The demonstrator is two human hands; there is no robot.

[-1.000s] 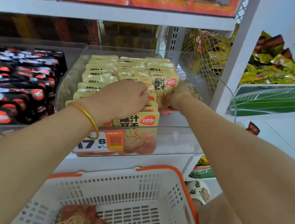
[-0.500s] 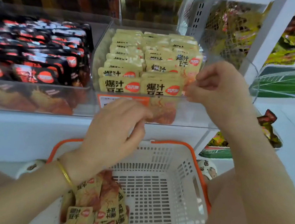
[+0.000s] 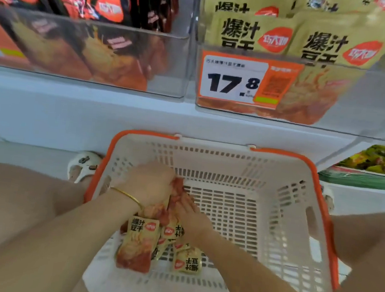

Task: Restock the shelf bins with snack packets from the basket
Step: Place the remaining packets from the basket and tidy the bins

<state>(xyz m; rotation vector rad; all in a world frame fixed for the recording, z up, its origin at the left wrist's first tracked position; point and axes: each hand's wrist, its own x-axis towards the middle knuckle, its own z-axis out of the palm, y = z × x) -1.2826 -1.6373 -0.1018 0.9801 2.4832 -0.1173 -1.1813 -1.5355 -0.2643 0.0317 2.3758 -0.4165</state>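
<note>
In the basket (image 3: 299,206), the left hand (image 3: 148,184) clutched snack packets (image 3: 138,243). The right hand (image 3: 191,214) pressed straight fingers alongside. Above stood a price-tagged bin (image 3: 364,105).

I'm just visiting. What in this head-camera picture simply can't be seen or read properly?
1. Head view: the right hand has its fingertips tucked under the left hand and the snack packets, so its grip is unclear.
2. How many packets lie in the basket: the hands cover the pile.
3. The tagged bin: back rows cut off by the top edge.
4. The price tag: small print blurred.
</note>
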